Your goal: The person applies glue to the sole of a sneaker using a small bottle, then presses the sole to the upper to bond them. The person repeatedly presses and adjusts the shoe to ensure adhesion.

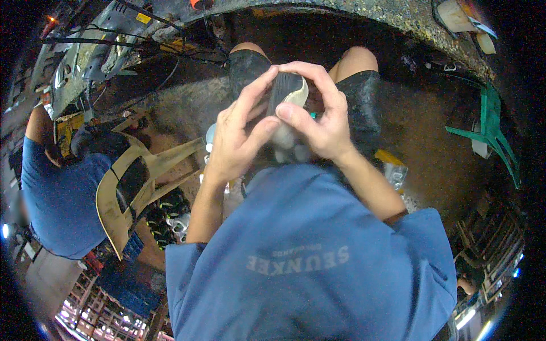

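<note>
Above my lap, my left hand (242,128) and my right hand (321,108) close around a dark piece with a cream flap (295,95). The fingertips of both hands meet at its far edge, and my two thumbs come together at its near side. The cream part curls up beside my right thumb. Just below my thumbs shows a blurred pale grey lump (285,137); whether it belongs to the held piece I cannot tell. My fingers hide much of the piece, so its exact kind is unclear.
A rough-edged bench (364,20) curves across the far side, with cables (108,41) at its left. Another person in a blue shirt (68,199) sits at the left, near a beige plastic chair (116,210). A green plastic chair (492,122) stands at the right.
</note>
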